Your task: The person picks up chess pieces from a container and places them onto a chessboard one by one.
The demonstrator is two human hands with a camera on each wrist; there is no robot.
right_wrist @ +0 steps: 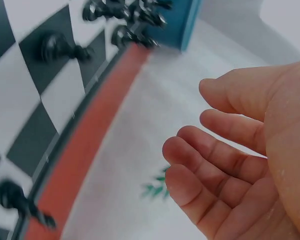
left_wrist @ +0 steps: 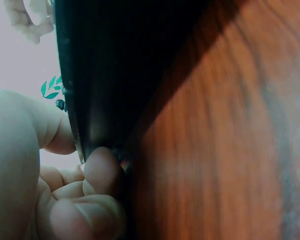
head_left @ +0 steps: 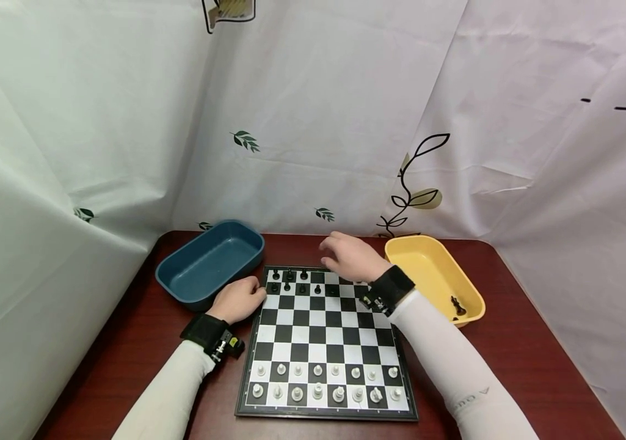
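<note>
A black-and-white chessboard (head_left: 302,334) lies on the table. At its left edge, near the far corner, my left hand (head_left: 239,299) holds the rim with bent fingers; the left wrist view shows fingertips (left_wrist: 104,170) against the board's dark side. My right hand (head_left: 355,256) hovers over the far edge, its fingers loosely bent and nothing between them. Several black chess pieces (head_left: 303,288) stand at the far left of the board. Another black piece (right_wrist: 12,195) stands apart near the far edge. White pieces (head_left: 318,391) fill the two near rows.
Behind my left hand sits a blue tray (head_left: 211,263). A yellow tray (head_left: 425,263) stands right of the board, with a black chess piece (head_left: 458,305) lying in it. White patterned cloth (head_left: 313,122) hangs around the dark red table (head_left: 532,366).
</note>
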